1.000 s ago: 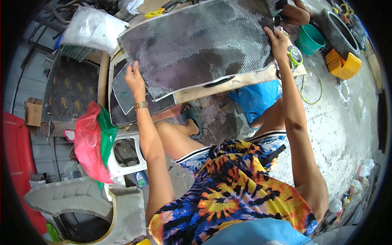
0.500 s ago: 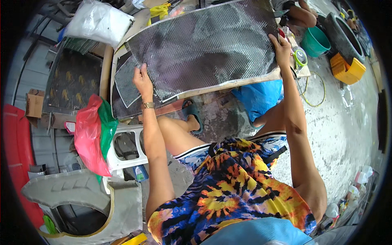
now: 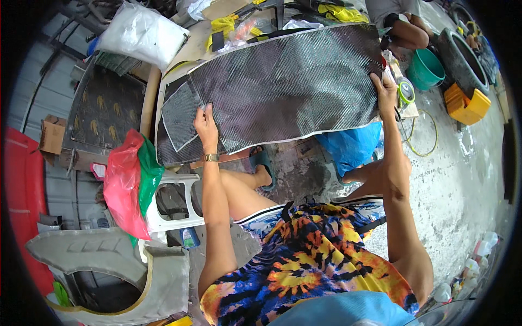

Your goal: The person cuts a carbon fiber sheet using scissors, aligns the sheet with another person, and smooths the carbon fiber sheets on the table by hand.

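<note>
A large sheet of dark, glossy woven carbon-fibre cloth [image 3: 293, 81] with pale edges spans the space between my hands, over the work surface. My left hand [image 3: 206, 129] pinches its near left part between thumb and fingers. At the right end, my right hand [image 3: 385, 95] grips the edge, thumb on top. A smaller cut piece of the same weave [image 3: 178, 117] lies beside my left hand, partly covered by the large sheet. Beneath it is another dark woven layer [image 3: 168, 156]. What lies under the large sheet is hidden.
A white plastic-wrapped bundle [image 3: 142, 33] sits far left. Pink [image 3: 128, 182] and green bags hang by a white plastic chair [image 3: 174, 220]. Nearer left stands a grey fender-shaped panel [image 3: 168, 282]. Right are a green bucket [image 3: 425, 69], yellow container [image 3: 466, 104] and another person's arm [image 3: 408, 33].
Both hands have drawn the cloth slightly toward me, and its far edge sits lower, uncovering yellow and black items behind. The whole view has also shifted a little.
</note>
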Motion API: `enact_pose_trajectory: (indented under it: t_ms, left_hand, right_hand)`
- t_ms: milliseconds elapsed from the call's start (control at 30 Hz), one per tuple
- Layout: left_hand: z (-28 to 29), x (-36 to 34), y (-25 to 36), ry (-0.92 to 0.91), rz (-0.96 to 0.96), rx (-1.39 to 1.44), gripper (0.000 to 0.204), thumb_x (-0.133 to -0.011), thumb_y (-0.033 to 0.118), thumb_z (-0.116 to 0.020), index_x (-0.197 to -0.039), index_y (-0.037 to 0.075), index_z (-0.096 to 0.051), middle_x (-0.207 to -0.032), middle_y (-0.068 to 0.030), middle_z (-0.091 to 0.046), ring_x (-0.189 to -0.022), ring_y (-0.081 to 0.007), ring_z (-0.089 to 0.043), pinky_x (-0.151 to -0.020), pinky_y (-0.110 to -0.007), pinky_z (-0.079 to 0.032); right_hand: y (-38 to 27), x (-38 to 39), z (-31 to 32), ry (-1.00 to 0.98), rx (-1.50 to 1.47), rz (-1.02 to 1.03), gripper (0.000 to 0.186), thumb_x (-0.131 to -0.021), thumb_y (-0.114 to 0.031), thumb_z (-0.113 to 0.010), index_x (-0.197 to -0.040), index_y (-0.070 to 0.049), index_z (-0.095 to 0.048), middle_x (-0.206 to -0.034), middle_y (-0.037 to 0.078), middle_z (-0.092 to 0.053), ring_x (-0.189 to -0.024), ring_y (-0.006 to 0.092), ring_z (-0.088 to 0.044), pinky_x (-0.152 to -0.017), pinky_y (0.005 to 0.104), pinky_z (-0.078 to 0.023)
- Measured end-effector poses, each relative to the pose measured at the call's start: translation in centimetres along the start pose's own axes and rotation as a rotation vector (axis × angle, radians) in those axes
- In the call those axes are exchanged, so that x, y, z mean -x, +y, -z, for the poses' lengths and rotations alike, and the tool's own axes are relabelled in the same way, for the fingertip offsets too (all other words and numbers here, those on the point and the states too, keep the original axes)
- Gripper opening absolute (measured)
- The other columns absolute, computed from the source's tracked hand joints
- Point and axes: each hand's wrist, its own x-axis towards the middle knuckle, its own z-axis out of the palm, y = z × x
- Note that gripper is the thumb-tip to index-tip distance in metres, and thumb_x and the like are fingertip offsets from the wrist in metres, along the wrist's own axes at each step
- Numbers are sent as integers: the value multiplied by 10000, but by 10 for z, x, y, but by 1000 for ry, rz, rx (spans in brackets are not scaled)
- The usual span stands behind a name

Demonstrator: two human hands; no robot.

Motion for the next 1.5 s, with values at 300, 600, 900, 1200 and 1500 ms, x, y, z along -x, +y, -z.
enact_pose_trajectory:
  t_ms: [300,600,900,1200,1500]
  left_hand:
    - [14,4,6,-13,54,-38,272,-942,173,-547,-773,-34,-493,-620,-10,-389,-611,-95,-345,-549,-278,-325]
    - [33,14,37,32,94,76,229,-931,146,-564,-759,1,-519,-681,37,-471,-643,-57,-377,-569,-248,-337]
    - [28,33,33,-91,367,238,248,-873,214,-665,-748,17,-582,-722,36,-506,-663,-78,-403,-620,-253,-357]
    - [12,25,40,-69,329,251,274,-883,209,-653,-709,29,-540,-692,50,-503,-654,-70,-392,-614,-229,-349]
    - [36,-23,60,-69,286,507,146,-885,131,-644,-801,58,-550,-702,79,-488,-629,1,-366,-567,-181,-294]
  right_hand:
    - [-7,11,-3,88,87,108,140,-859,-148,-669,-864,-9,-686,-716,-93,-557,-655,9,-425,-578,180,-331]
    - [-27,39,24,166,-53,99,83,-847,-84,-669,-837,-5,-693,-787,-47,-629,-687,21,-494,-625,182,-381]
    - [-25,77,41,-68,-206,-253,67,-836,-89,-679,-844,-25,-698,-798,-13,-668,-665,40,-559,-609,192,-422]
    - [-33,65,28,-106,-71,-282,90,-862,-129,-662,-877,-43,-680,-821,-55,-646,-689,23,-537,-632,213,-422]
    - [-71,20,12,-61,-148,-83,161,-896,-178,-627,-942,-27,-659,-860,-39,-645,-723,30,-541,-663,190,-413]
